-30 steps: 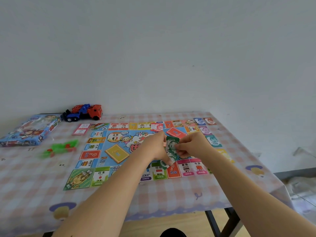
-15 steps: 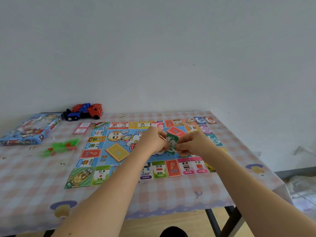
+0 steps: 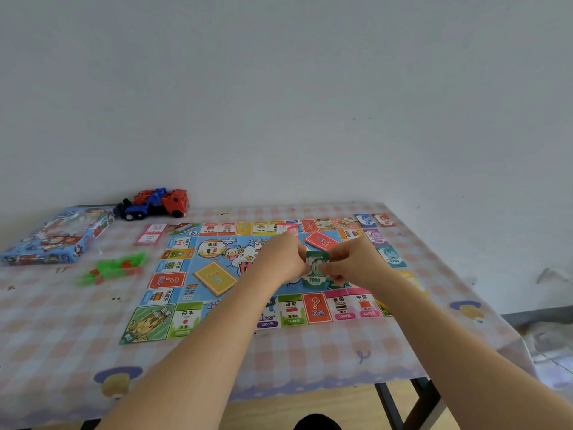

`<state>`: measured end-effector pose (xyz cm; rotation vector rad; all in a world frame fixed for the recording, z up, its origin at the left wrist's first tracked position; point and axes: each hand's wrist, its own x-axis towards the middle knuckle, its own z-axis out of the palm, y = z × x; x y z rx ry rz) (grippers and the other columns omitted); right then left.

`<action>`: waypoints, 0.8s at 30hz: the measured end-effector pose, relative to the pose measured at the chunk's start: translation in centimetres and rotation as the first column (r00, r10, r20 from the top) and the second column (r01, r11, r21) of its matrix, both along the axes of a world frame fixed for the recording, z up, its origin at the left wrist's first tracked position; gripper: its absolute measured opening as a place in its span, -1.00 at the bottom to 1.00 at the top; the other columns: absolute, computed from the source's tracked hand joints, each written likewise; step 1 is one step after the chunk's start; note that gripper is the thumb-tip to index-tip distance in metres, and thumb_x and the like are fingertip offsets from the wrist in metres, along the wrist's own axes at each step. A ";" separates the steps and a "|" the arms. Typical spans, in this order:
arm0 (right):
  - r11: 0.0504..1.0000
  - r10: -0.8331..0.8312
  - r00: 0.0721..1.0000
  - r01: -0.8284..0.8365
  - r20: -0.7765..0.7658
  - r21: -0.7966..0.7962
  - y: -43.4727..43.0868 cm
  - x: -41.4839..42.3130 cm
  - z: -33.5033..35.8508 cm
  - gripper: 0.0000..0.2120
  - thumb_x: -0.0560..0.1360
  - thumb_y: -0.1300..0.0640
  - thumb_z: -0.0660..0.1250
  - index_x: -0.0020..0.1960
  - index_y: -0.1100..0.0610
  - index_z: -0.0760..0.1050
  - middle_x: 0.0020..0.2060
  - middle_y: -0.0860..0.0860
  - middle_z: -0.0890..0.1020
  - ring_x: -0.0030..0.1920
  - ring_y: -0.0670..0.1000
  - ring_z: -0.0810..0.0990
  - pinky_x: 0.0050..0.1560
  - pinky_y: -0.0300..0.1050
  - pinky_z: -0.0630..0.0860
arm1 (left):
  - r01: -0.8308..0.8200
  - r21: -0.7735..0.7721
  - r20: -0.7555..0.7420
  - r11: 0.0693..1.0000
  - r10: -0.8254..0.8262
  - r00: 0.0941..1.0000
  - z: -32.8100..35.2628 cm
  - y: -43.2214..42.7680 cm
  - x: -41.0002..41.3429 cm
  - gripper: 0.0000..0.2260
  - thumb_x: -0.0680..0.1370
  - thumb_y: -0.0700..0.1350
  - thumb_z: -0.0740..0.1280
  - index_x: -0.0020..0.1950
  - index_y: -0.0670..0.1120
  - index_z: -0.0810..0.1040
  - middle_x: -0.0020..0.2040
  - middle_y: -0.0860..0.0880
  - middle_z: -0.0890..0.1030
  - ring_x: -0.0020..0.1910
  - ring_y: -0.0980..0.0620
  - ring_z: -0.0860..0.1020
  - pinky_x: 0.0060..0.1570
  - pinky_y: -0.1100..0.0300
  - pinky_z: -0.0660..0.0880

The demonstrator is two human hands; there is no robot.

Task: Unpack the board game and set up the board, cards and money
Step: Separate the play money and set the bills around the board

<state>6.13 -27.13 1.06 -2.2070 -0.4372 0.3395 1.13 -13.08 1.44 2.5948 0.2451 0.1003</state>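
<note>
**Turning the green notes upright above the board**

Standing the green 1000 notes (image 3: 314, 279) straighter and showing more of their printed face than half a second ago, while barely shifting either hand from its spot over the middle of the board (image 3: 183, 318). Pinching the bundle from both sides: curling the left hand (image 3: 279, 259) round its left edge and closing the right hand (image 3: 350, 265) on its right edge with thumb and fingers. Probably squaring the bundle or peeling off a note; not showing which. Holding it clear of the board rather than resting it there, likely for keeping the fingers free to work the edges.

Leaving the red card deck (image 3: 321, 240) just behind the hands and the yellow card deck (image 3: 215, 277) to their left, both lying on the blue centre and seemingly dealt with. Building a row of money along the board's far right corner and edge: blue notes (image 3: 366, 220), red notes (image 3: 384, 219), purple 500 notes (image 3: 376, 237), teal 100 notes (image 3: 392, 257). Judging the green bundle as bound for that row.

Keeping the box (image 3: 55, 234), toy truck (image 3: 158, 203), green plastic pieces (image 3: 117, 268) and pink cards (image 3: 150, 235) off to the left, apart from the working space.
</note>
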 end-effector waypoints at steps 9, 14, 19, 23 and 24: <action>0.989 0.034 0.990 -0.014 0.135 -0.145 0.6 -0.3 -0.2 -0.85 0.46 0.07 0.42 -0.14 0.16 0.67 -0.40 0.05 0.54 -0.43 -0.07 0.39 -0.36 -0.21 0.38 | 0.024 0.094 -0.016 0.995 -0.023 1.000 0.3 0.3 -0.3 -0.84 0.53 -0.17 0.29 -0.04 -0.20 0.65 -0.34 -0.05 0.50 -0.46 0.10 0.36 -0.46 0.29 0.29; 0.991 0.038 0.992 -0.021 0.120 -0.135 0.7 -0.2 0.0 -0.85 0.48 0.11 0.39 -0.18 0.19 0.63 -0.40 0.03 0.57 -0.40 -0.07 0.53 -0.33 -0.24 0.47 | 0.018 0.127 -0.019 0.992 -0.016 1.000 0.6 0.2 -0.3 -0.84 0.53 -0.19 0.28 -0.05 -0.19 0.65 -0.38 -0.04 0.46 -0.45 0.09 0.35 -0.45 0.27 0.25; 0.986 0.049 0.996 -0.036 0.079 -0.162 0.9 -0.5 -0.5 -0.87 0.52 0.13 0.35 -0.12 0.17 0.62 -0.32 0.06 0.61 -0.37 -0.05 0.55 -0.40 -0.27 0.42 | 0.017 0.196 -0.055 0.980 -0.006 0.998 0.1 -0.4 -0.3 -0.90 0.50 -0.25 0.29 -0.11 -0.20 0.60 -0.32 -0.07 0.51 -0.31 -0.01 0.48 -0.28 0.20 0.38; 0.991 0.035 0.997 -0.024 0.076 -0.132 0.7 -0.3 -0.4 -0.87 0.52 0.14 0.34 -0.09 0.18 0.62 -0.31 0.07 0.62 -0.39 -0.07 0.57 -0.38 -0.28 0.45 | 0.009 0.167 -0.014 0.986 -0.007 1.000 0.0 -0.2 -0.3 -0.86 0.53 -0.23 0.26 -0.06 -0.19 0.63 -0.22 -0.11 0.59 -0.26 -0.05 0.53 -0.27 0.19 0.38; 0.992 0.031 0.996 -0.021 0.078 -0.123 0.5 -0.3 -0.2 -0.87 0.52 0.15 0.35 -0.09 0.19 0.62 -0.31 0.08 0.63 -0.41 -0.09 0.57 -0.40 -0.30 0.45 | 0.005 0.153 0.014 0.988 -0.008 1.000 0.2 -0.1 -0.3 -0.84 0.55 -0.21 0.26 -0.04 -0.17 0.64 -0.17 -0.11 0.63 -0.25 -0.03 0.54 -0.25 0.20 0.38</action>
